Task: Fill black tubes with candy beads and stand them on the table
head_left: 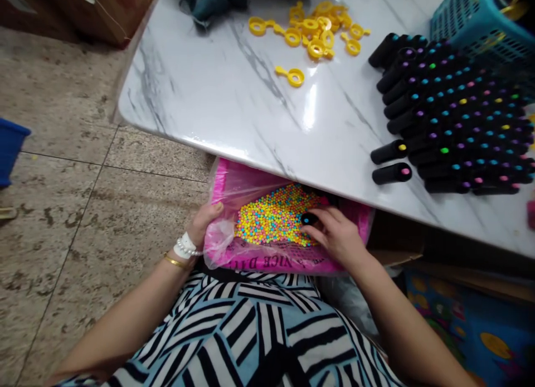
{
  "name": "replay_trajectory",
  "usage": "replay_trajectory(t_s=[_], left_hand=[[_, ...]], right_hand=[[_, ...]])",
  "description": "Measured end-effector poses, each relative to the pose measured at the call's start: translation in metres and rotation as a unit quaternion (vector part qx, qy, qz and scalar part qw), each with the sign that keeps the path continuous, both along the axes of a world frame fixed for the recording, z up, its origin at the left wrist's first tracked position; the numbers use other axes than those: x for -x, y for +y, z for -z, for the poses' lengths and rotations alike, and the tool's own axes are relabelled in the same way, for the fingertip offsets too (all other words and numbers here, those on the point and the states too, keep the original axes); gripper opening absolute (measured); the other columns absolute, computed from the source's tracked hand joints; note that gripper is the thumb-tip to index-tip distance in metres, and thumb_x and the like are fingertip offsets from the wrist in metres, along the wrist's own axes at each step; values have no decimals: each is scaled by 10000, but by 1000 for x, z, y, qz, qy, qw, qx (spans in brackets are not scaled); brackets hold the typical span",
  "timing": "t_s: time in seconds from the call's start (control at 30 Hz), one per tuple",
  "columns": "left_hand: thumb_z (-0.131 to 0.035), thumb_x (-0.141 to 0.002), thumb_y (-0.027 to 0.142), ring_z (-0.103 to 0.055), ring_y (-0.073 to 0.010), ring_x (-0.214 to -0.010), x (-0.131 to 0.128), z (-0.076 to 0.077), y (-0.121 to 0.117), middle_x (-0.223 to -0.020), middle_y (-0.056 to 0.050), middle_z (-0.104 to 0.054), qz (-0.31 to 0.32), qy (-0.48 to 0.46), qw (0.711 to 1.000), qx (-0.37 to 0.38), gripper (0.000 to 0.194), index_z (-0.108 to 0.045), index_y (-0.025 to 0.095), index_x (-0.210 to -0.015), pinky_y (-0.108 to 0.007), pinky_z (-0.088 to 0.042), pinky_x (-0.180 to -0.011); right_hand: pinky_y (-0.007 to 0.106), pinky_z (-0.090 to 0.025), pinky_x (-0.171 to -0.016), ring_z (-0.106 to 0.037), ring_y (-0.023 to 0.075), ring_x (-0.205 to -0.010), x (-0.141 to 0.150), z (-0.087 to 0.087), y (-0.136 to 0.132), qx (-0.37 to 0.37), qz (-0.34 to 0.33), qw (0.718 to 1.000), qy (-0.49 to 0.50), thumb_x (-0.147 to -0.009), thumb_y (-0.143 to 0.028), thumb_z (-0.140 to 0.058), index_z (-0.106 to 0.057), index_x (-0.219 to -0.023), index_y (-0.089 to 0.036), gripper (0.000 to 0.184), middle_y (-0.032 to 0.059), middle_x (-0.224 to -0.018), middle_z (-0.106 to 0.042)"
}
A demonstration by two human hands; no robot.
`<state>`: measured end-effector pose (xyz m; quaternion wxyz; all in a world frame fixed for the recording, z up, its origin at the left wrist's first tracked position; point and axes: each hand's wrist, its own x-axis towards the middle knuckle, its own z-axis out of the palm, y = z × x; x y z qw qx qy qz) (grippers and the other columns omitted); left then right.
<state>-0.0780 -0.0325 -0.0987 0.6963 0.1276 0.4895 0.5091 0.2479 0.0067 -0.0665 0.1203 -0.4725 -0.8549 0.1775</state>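
Note:
A pink basket (259,262) lined with clear plastic rests at my lap, partly under the table edge. Many small coloured beads (267,217), yellow, pink and blue, lie inside it. My left hand (204,222) grips the basket's left rim, thumb on top. Over the beads, my right hand (334,231) pinches a small black tube (308,219) with a blue bead at its end. Much of that tube is hidden by my fingers. On the table, two similar black tubes (392,173) lie slightly apart from a large block of them (455,114), each showing a coloured bead at its end.
Yellow plastic rings with tabs (315,33) are heaped at the back of the marble-patterned table (200,91). A teal basket (468,24) stands at the back right. Dark cloth (209,5) lies at the far edge. A blue bin (12,153) and a cardboard box (100,13) are at left.

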Motion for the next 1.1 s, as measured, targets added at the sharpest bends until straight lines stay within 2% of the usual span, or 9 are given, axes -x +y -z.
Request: replay_trajectory(t_s=[0.1, 0.17, 0.3, 0.4, 0.53, 0.7, 0.8, 0.97, 1.1], left_hand=[[-862, -598, 478, -681, -193, -663, -1, 1, 0, -775, -58, -761, 10, -6, 1000, -4, 441, -779, 150, -881, -280, -561, -628], [-863, -595, 488, -685, -198, -690, -1, 0, -1, -782, -52, -760, 7, -15, 1000, -15, 451, -784, 159, -892, -284, -561, -644], [-857, -614, 478, -672, -184, -675, -3, -1, -2, -783, -47, -760, -2, -18, 999, -38, 434, -780, 159, -898, -289, -556, -685], [-864, -603, 465, -691, -210, -742, -4, 1, 0, -786, -50, -760, -8, -8, 999, -40, 416, -768, 157, -865, -300, -551, -730], [-854, -612, 473, -693, -219, -750, -2, 1, -1, -800, -59, -760, -5, 1, 1000, -21, 432, -762, 146, -880, -298, -546, -711], [-843, -627, 463, -703, -231, -789, 0, 2, -5, -879, -78, -772, -1, -26, 1000, -17, 465, -766, 150, -962, -318, -562, -743], [-857, -608, 458, -685, -201, -693, 0, 4, -3, -856, -72, -771, -2, -24, 1000, -2, 462, -768, 147, -939, -294, -557, -655], [-854, -617, 471, -693, -200, -689, 1, 1, 0, -828, -68, -772, 2, -6, 1000, -4, 456, -775, 157, -938, -289, -575, -667], [-878, -590, 454, -702, -196, -660, 3, -2, 0, -818, -59, -779, -4, -5, 1000, 3, 418, -774, 177, -885, -272, -583, -622]], right_hand=[[417, -588, -918, -657, 266, -1112, 16, 16, -5, 54, -54, 997, -27, -952, -342, -590, -575, -1313, -205, 386, 141, -1256, -618], [397, -574, -951, -649, 237, -1131, 18, 19, -5, 74, -92, 993, -27, -976, -266, -529, -537, -1359, -205, 388, 130, -1286, -604], [353, -579, -874, -668, 225, -1025, 21, 12, -1, 19, -102, 990, -93, -977, -222, -506, -586, -1313, -204, 346, 120, -1203, -653], [344, -567, -795, -655, 254, -997, 38, 9, -1, -36, -131, 979, -153, -960, -212, -536, -632, -1256, -171, 313, 149, -1166, -673], [340, -565, -811, -661, 236, -973, 62, 8, -6, 10, -182, 979, -89, -955, -196, -541, -646, -1210, -175, 277, 132, -1110, -696], [292, -577, -850, -706, 173, -947, 46, -4, -6, 150, -111, 973, 136, -892, -177, -618, -629, -1182, -226, 294, 59, -1096, -726], [290, -574, -866, -718, 173, -971, 33, -11, -6, 188, -75, 964, 173, -868, -174, -645, -629, -1180, -235, 319, 47, -1114, -737], [360, -542, -954, -673, 207, -1083, 29, -24, -8, 160, -79, 965, 190, -856, -146, -636, -641, -1160, -228, 315, 73, -1140, -710], [357, -562, -829, -673, 215, -942, 7, -47, -14, 74, 4, 971, 226, -810, -159, -713, -662, -1134, -251, 341, 64, -1030, -701]])
